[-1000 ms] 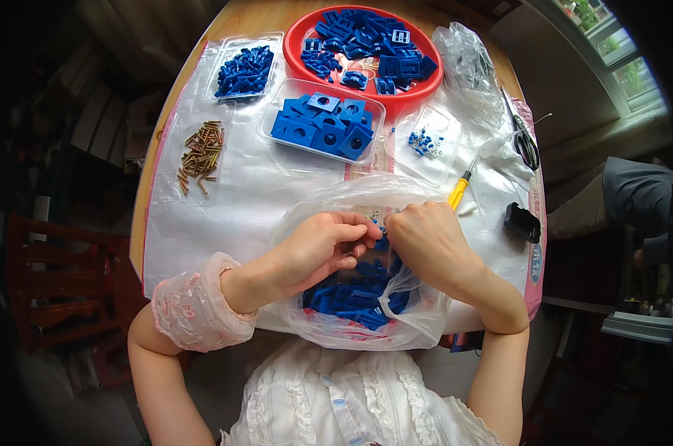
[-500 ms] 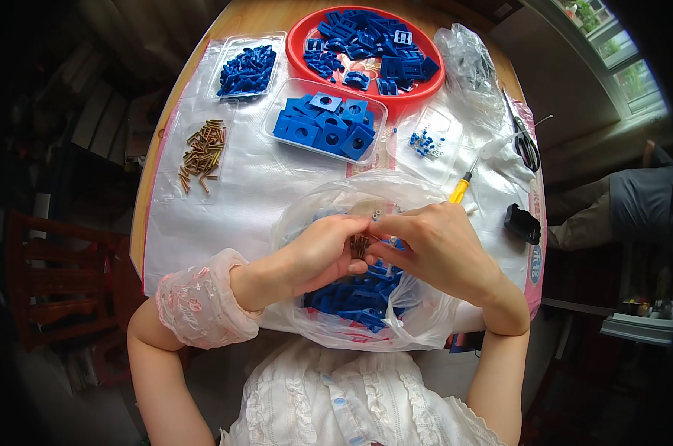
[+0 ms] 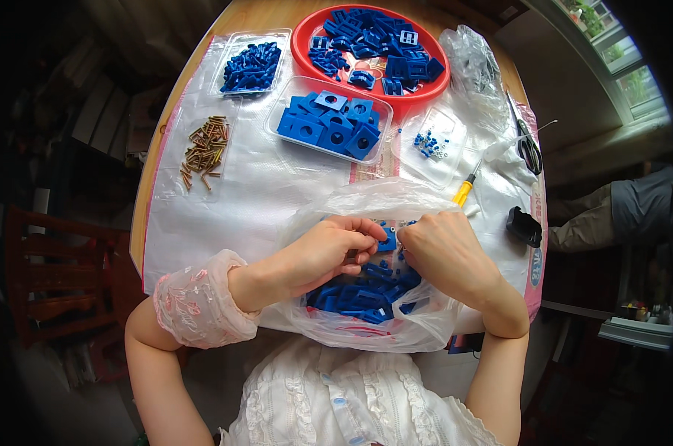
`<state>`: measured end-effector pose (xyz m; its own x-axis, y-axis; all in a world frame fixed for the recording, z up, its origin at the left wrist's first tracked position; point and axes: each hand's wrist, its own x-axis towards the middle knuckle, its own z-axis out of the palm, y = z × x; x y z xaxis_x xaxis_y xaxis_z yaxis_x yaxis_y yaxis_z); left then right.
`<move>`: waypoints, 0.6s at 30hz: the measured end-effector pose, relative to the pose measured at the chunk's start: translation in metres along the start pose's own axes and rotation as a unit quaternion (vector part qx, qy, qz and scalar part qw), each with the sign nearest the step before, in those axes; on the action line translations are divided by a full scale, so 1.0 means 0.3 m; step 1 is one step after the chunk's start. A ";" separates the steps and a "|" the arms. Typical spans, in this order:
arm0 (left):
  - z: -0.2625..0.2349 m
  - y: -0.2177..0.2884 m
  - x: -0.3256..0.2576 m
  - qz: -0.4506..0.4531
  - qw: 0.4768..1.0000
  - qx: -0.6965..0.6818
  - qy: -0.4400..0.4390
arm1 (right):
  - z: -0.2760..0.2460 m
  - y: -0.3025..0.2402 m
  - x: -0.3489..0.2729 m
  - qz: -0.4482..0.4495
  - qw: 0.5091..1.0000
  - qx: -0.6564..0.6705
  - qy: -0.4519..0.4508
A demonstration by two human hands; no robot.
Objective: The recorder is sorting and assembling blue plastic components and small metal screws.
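Round wooden tabletop under a clear plastic sheet. Both hands together over an open plastic bag of blue parts at the near edge. Left hand and right hand meet fingertip to fingertip, pinched on one small blue part between them, above the bag's pile. Far side: red tray of blue pieces, clear tray of square blue blocks, another of small blue bits, loose brass screws. Scissors and yellow screwdriver to the right.
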<state>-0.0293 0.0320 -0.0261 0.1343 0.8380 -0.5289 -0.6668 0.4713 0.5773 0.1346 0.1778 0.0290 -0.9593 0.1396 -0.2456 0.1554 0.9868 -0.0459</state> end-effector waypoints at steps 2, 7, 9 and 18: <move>0.004 -0.001 0.001 -0.001 1.000 -0.001 0.000 | 0.017 0.006 -0.001 0.004 1.000 -0.001 0.008; -0.002 -0.008 0.003 -0.005 1.000 0.017 0.006 | -0.026 0.009 -0.013 0.021 1.000 -0.008 0.003; 0.007 -0.005 -0.001 0.045 0.984 0.172 -0.002 | -0.030 0.013 -0.012 0.029 1.000 -0.003 0.005; 0.114 0.025 0.071 0.256 0.634 0.725 0.075 | 0.009 0.005 0.021 0.048 0.997 -0.053 -0.010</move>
<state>-0.0063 0.0628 -0.0118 0.0281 0.9991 -0.0313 0.7966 -0.0034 0.6045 0.1293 0.1800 0.0247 -0.9363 0.2328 -0.2628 0.2190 0.9724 0.0808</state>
